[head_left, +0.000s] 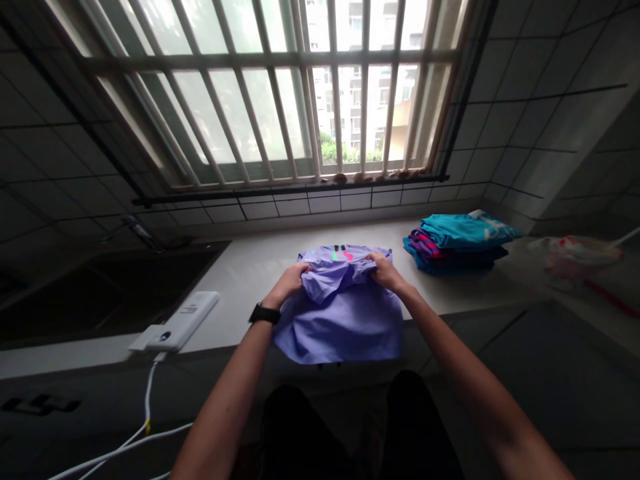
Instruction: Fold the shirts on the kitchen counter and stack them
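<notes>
A lavender shirt (345,327) with a small coloured print lies partly on the white counter, its lower part hanging over the front edge. My left hand (291,280) grips the gathered cloth at the left side, fingers closed around it. On the right side, my right hand (384,270) pinches the same cloth. Between the two hands the fabric is bunched and lifted in folds. To the right of the shirt sits a stack of folded clothes (453,243), turquoise on top with purple, pink and dark blue below.
A white power strip (187,320) with cables lies at the counter's front left, beside a dark sink (110,287) with a faucet (143,233). A blurred plastic bag (570,260) rests at the right. Behind the counter (250,267) is a barred window (280,100).
</notes>
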The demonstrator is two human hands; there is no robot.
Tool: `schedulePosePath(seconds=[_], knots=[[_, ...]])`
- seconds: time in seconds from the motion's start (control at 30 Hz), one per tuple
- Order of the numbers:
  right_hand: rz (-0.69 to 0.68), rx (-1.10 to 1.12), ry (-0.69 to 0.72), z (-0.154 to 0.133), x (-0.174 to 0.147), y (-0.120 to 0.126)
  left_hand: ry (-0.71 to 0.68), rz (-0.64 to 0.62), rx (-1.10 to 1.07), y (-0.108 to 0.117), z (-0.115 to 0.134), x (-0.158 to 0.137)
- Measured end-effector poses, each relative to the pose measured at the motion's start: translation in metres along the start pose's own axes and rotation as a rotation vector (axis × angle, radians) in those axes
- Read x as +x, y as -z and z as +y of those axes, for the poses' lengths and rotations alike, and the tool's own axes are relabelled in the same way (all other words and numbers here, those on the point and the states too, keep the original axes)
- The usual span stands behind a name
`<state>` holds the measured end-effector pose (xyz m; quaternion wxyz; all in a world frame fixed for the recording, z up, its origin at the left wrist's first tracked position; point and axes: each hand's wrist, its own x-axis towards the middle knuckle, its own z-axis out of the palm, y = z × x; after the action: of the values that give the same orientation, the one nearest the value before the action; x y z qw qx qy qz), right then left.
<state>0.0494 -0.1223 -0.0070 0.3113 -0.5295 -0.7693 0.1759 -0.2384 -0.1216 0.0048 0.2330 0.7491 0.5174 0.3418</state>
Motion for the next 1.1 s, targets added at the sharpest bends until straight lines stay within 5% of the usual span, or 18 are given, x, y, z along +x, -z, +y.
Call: schedulePosePath(seconds=[0.13, 0.3, 0.43, 0.6, 0.83, 0.97, 1.1], knots=[[0.143, 0.23, 0.215, 0.003, -0.048, 0.017, -0.065, 0.049, -0.118, 0.022, 0.009, -0.043], [-0.139, 0.162, 0.224, 0.025, -0.119, 0.017, 0.026, -0.112, -0.056, 0.018, -0.009, -0.103], [-0.166, 0.005, 0.157, 0.038, -0.142, 0.025, 0.04, -0.143, 0.047, 0.018, -0.024, -0.122], [-0.011, -0.138, 0.059, 0.026, -0.141, 0.028, 0.018, 0.002, 0.354, 0.019, -0.02, -0.109], [-0.063, -0.492, -0.264, -0.026, -0.123, -0.032, -0.078, -0.019, 0.628, -0.036, -0.028, -0.076], [-0.115, -0.562, -0.239, -0.014, -0.106, -0.041, 0.031, 0.001, 0.726, -0.044, -0.031, -0.089], [-0.212, -0.585, -0.197, 0.011, -0.065, -0.032, 0.156, 0.059, 0.791, -0.056, -0.006, -0.109]])
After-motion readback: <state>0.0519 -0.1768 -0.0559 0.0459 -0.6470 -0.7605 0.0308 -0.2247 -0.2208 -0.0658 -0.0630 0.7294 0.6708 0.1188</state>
